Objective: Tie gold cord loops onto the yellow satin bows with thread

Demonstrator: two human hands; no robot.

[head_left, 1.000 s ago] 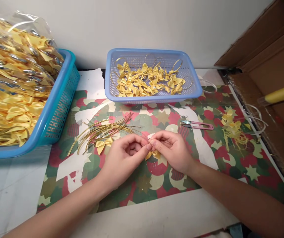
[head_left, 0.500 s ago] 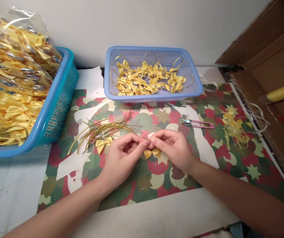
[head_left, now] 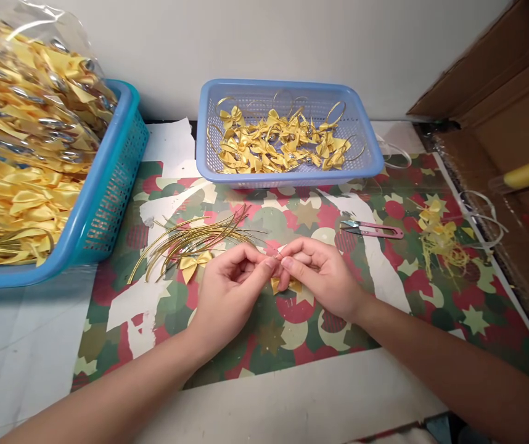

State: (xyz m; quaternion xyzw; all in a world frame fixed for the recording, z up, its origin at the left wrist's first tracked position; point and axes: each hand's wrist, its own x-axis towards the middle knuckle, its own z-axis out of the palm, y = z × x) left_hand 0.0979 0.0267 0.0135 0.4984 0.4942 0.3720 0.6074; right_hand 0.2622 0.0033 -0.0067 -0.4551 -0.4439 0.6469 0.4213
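Note:
My left hand (head_left: 232, 290) and my right hand (head_left: 324, 277) meet fingertip to fingertip over the patterned sheet. Both are closed in a pinch on a thin gold cord (head_left: 274, 249), of which only a fine end shows between them. A yellow satin bow (head_left: 296, 287) is just below the fingertips, mostly covered by my fingers; whether it is tied to the cord I cannot tell. Beside my left hand lies another yellow bow (head_left: 194, 265), close to a loose bundle of gold cords (head_left: 190, 240).
A blue basket (head_left: 292, 177) at the back holds bows on gold loops. At left, a larger blue basket (head_left: 128, 123) holds many bows and a clear bag. Pink thread snips (head_left: 375, 230) and yellow scraps (head_left: 440, 240) lie right, before a cardboard box (head_left: 500, 105).
My fingers have come down over the bow beneath them, so less of it shows. Both hands keep their pinch, and the whole view has shifted slightly.

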